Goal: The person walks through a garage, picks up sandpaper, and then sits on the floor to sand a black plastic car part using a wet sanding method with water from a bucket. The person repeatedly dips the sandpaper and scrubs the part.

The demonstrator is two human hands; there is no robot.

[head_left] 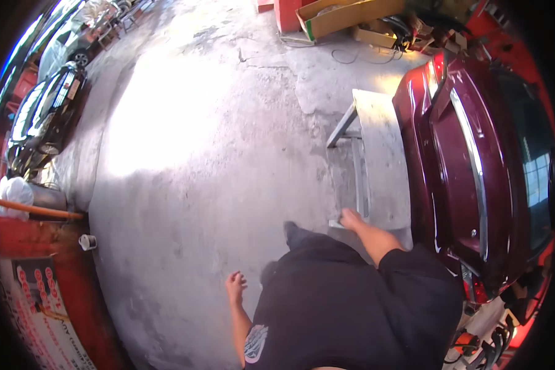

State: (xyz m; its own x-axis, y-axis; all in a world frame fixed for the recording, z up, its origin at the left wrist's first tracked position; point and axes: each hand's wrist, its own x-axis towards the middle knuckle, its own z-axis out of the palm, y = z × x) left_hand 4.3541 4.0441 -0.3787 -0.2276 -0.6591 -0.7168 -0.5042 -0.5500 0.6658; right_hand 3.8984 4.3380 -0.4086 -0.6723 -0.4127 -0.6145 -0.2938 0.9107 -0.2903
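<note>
My left hand (235, 287) hangs in the air over the grey concrete floor (185, 234), left of my body. Its fingers are loosely bent and apart, with nothing between them. Over the near left edge of a long bench with a pale top (382, 160), my right hand (351, 219) shows mostly its back. Its fingers turn inward and are too small and blurred to read; no held thing shows. From this view I cannot tell whether it touches the bench. One dark shoe (289, 229) shows ahead of my black shirt (345, 302).
A dark red car (462, 148) stands right beside the bench. Cardboard boxes (345, 13) and a cable (364, 60) lie at the far right. At left are a black car (52, 108), a small white cup-like container (87, 242) and a red partition (61, 246) with a printed sign (37, 308).
</note>
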